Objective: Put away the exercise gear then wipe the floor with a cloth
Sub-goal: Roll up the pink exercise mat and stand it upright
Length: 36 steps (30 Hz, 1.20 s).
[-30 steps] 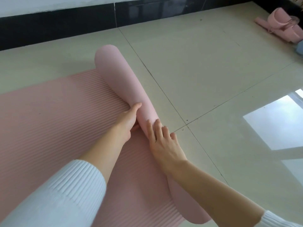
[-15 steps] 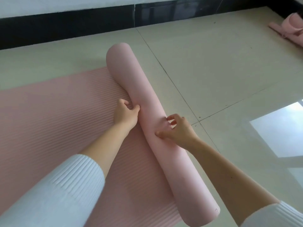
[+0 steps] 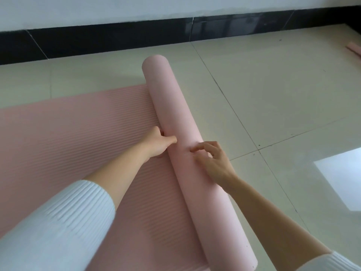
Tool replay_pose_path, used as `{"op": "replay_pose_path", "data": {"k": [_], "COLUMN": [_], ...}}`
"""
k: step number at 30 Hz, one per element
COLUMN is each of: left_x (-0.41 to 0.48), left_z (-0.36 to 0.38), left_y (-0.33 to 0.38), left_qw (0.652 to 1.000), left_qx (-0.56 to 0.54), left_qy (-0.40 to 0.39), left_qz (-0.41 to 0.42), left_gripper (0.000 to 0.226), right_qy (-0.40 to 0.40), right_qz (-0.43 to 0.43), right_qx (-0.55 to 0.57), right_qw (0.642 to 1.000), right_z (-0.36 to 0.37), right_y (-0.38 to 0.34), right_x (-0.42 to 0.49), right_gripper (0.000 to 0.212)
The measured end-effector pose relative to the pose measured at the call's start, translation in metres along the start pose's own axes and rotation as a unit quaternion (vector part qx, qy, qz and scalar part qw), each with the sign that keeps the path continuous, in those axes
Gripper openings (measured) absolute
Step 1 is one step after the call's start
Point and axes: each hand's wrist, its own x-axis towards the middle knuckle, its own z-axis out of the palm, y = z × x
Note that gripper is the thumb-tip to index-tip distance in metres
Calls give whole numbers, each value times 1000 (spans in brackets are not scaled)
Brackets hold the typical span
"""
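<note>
A pink ribbed exercise mat point(image 3: 68, 133) lies flat on the tiled floor at the left, and its right end is wound into a long roll point(image 3: 168, 98) that runs from the upper middle to the lower right. My left hand point(image 3: 159, 143) grips the roll at the crease where it meets the flat part, thumb on the roll and fingers tucked against its left side. On top of the roll, my right hand point(image 3: 214, 163) has its fingers curled, with the fingertips dug into the foam. No cloth is in view.
Pale floor tiles point(image 3: 273, 94) stretch to the right of the roll. A black skirting strip point(image 3: 117, 40) runs along the white wall at the back. Part of another pink item point(image 3: 354, 48) shows at the right edge. A bright reflection point(image 3: 343, 178) lies on the floor.
The roll has turned leftward onto the flat mat and straightened. My right hand went from flat on the roll to curled fingertips. The view has shifted left.
</note>
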Motion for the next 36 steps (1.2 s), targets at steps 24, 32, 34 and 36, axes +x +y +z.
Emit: {"op": "replay_pose_path", "data": {"k": [24,32,34,36], "left_x": [-71,-106,-110,-117], "left_z": [-75,-108,-118,-129], "left_y": [-71,-97,-108,-116], "left_qw": [986,926,939,958], "left_qx": [128,267,218,164], "left_qy": [58,146,167,177], "left_qz": [90,225,205,153], "left_gripper": [77,72,58,42], "right_qy": [-82,-126,-144,-158], "right_qz": [111,52,29,16], "right_qx": [126,-19,-10,8], "right_qw": [982,990,989,987], "right_z": [44,90,100,114], "right_y": [-49,-71,-79,-89], "right_x": [-24,-39,-41,-46], "right_gripper": [58,35,23,15]}}
